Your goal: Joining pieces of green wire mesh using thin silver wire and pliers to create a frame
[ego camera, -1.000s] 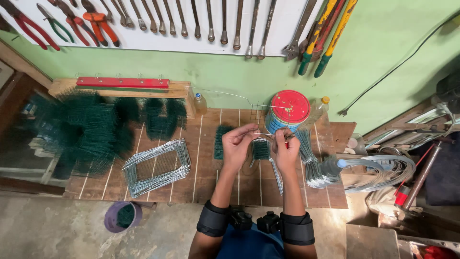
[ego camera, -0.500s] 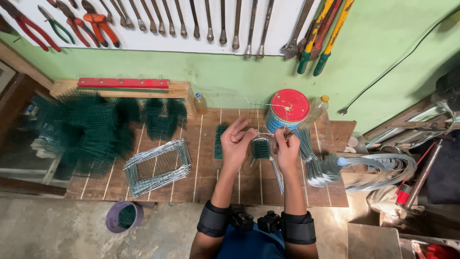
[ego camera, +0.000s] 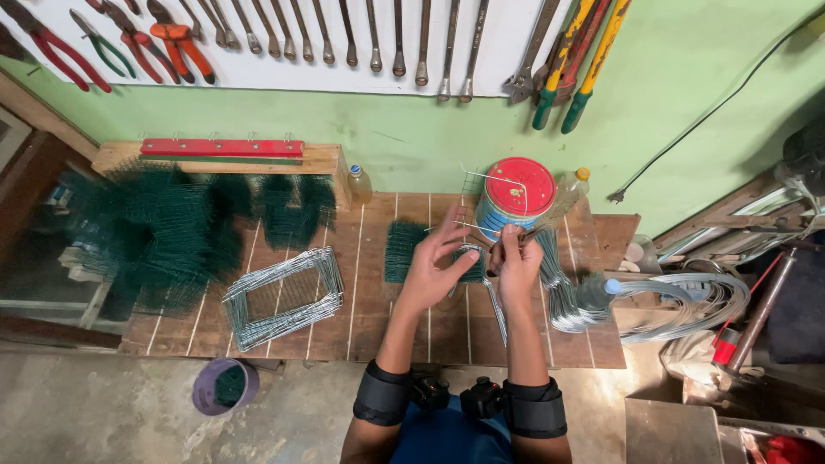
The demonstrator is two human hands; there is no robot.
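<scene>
Both hands are up over the middle of the wooden desk (ego camera: 378, 322), working a thin bent wire (ego camera: 494, 301) w/ a small green mesh piece (ego camera: 471, 266) between them. Left hand (ego camera: 430, 271): fingers partly spread and curled, thumb and fingertips steadying the mesh and the wire's upper end. Right hand (ego camera: 516, 266): closed in a pinch, gripping what looks like a small dark-handled tool or wire end, too small to tell which. The wire's free leg hangs down toward the person, just above the desk.

Around them: another green mesh piece (ego camera: 402, 249) lies flat just left of the left hand, a red-lidded can (ego camera: 516, 196) stands just beyond the hands w/ stray wire ends poking out near it, a bundle of bare wires (ego camera: 567, 292) sits right of the right hand, and a stack of wire frames (ego camera: 284, 292) lies well to the left.

Risks, as I judge them: the springy wire could slip from the pinch and flick toward the fingers or face; sharp cut ends may jab the bare left fingertips since they sit right at the joint; the mesh could twist out of line if the left hold loosens; an elbow swing might nudge the can or the wire bundle
</scene>
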